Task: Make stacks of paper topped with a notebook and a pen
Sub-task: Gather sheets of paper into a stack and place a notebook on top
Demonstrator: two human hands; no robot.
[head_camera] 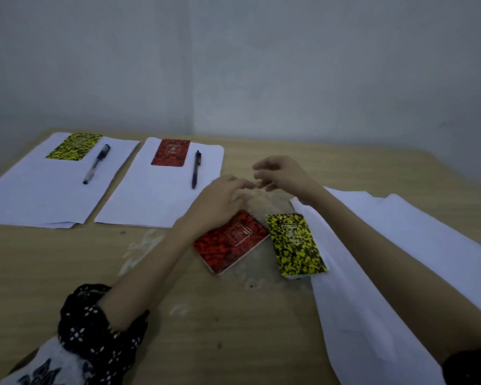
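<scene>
Fingers (245,187) of the left hand (220,202) are stretched forward and loosely spread, holding nothing; the palm faces down just above the far corner of a loose red notebook (231,241). Right hand (282,173) sits just beyond it, raised off the table (178,301), fingers curled inward with the tips close together. The tips of the two hands nearly meet. Motion blur prevents confirming whether anything small is pinched there; no object is seen in either hand.

Loose red notebook lies flat and skewed on bare table, beneath the left wrist. Immediately right of it, a loose yellow notebook (296,245) lies flat, its right edge overlapping a pile of loose paper (400,245). The right forearm crosses over that pile.

Far left, two finished sets lie side by side, well apart from the hands. Left stack (39,195) carries a yellow-patterned notebook (74,147) at its far end, with a clear-barrelled pen (96,163) just right of it. Middle stack (153,198) carries a red-patterned notebook (170,152) and a dark pen (195,169) beside it. The left forearm crosses the near right corner of the middle stack.

Both forearms are bare, with dark patterned sleeves (100,326) pushed up.
</scene>
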